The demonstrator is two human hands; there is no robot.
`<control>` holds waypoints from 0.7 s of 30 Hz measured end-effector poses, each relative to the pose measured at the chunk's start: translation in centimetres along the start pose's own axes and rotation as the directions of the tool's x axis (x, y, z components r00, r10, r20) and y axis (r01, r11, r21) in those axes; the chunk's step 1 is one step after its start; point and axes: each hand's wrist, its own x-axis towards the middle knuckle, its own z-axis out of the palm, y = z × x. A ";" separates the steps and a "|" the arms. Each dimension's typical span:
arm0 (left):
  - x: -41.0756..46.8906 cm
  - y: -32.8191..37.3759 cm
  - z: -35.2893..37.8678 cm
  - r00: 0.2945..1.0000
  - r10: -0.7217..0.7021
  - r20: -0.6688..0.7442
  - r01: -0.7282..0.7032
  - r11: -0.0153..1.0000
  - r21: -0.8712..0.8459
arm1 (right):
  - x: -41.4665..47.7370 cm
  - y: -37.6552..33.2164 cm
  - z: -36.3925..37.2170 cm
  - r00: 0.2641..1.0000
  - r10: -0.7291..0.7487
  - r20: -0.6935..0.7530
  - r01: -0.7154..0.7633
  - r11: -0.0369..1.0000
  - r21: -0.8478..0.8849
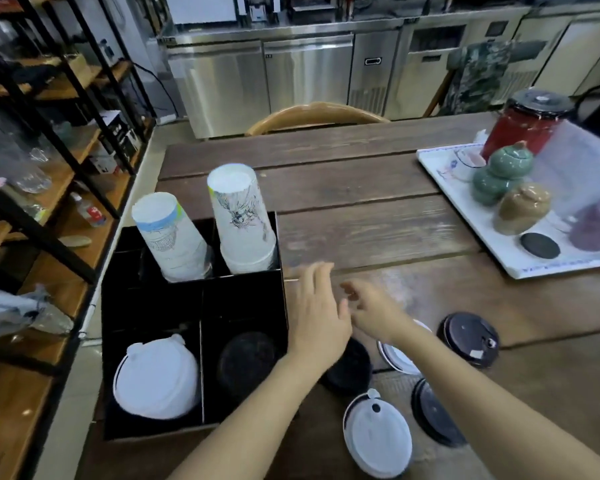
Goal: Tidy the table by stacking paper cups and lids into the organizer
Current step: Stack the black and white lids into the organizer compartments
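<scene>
A black organizer [243,299] stands at the table's left edge. Two upside-down stacks of white paper cups fill its back compartments: the left stack [168,233] and the right stack [243,220]. White lids [156,379] lie in its front left compartment, black lids [246,358] in the front right. My left hand [319,313] hovers beside the organizer's right wall, fingers straight and empty. My right hand [371,310] is just right of it, fingers loosely curled, holding nothing. Loose lids lie under and beside my arms: a white lid [378,438], black lids [470,339] [433,417] [350,368] and a white-rimmed lid [395,358].
A white tray [492,233] at the right carries ceramic jars, a red pot [523,126] and a black coaster. A wooden chair back [312,116] stands behind the table. Black-framed wooden shelves [49,168] run along the left. Steel counters are at the back.
</scene>
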 end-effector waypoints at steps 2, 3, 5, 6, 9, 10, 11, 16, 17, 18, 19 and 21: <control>-1.3 -0.9 2.4 0.903 -0.292 0.315 0.270 0.956 0.114 | -1.2 1.3 1.0 0.995 0.057 0.086 -0.057 0.998 0.008; -1.8 -1.4 3.2 0.814 -0.391 0.430 0.350 0.920 0.174 | -1.9 2.0 1.5 0.987 0.087 0.138 -0.090 0.996 0.020; -2.8 -2.4 4.1 0.686 -0.489 0.539 0.427 0.870 0.246 | -3.1 3.2 2.5 0.971 0.128 0.204 -0.147 0.986 0.081; -3.2 -2.8 4.4 0.661 -0.507 0.554 0.432 0.860 0.271 | -3.5 3.7 3.0 0.968 0.140 0.209 -0.165 0.980 0.108; -4.1 -3.3 5.4 0.722 -0.483 0.495 0.370 0.875 0.314 | -4.3 4.1 4.1 0.970 0.151 0.192 -0.177 0.976 0.125; -4.3 -3.3 5.6 0.761 -0.469 0.449 0.358 0.880 0.313 | -4.4 3.8 4.4 0.972 0.143 0.187 -0.170 0.976 0.135; -4.3 -3.3 5.8 0.791 -0.460 0.404 0.357 0.883 0.306 | -4.5 3.6 4.8 0.976 0.130 0.177 -0.160 0.973 0.165; -4.0 -3.2 5.6 0.766 -0.534 0.356 0.477 0.845 0.241 | -4.6 3.3 5.7 0.978 0.202 0.059 -0.210 0.919 0.333; -4.0 -3.3 5.6 0.732 -0.571 0.372 0.527 0.820 0.223 | -4.5 3.4 5.8 0.974 0.221 0.045 -0.223 0.911 0.347; -4.0 -3.6 5.6 0.706 -0.598 0.378 0.572 0.797 0.194 | -4.4 3.5 5.8 0.972 0.233 0.031 -0.229 0.909 0.348; -4.0 -3.9 5.6 0.686 -0.615 0.389 0.610 0.777 0.154 | -4.4 3.5 5.9 0.969 0.245 0.016 -0.235 0.911 0.340; -3.9 -4.3 5.6 0.676 -0.614 0.408 0.657 0.753 0.044 | -4.6 4.0 5.9 0.964 0.265 0.000 -0.249 0.906 0.342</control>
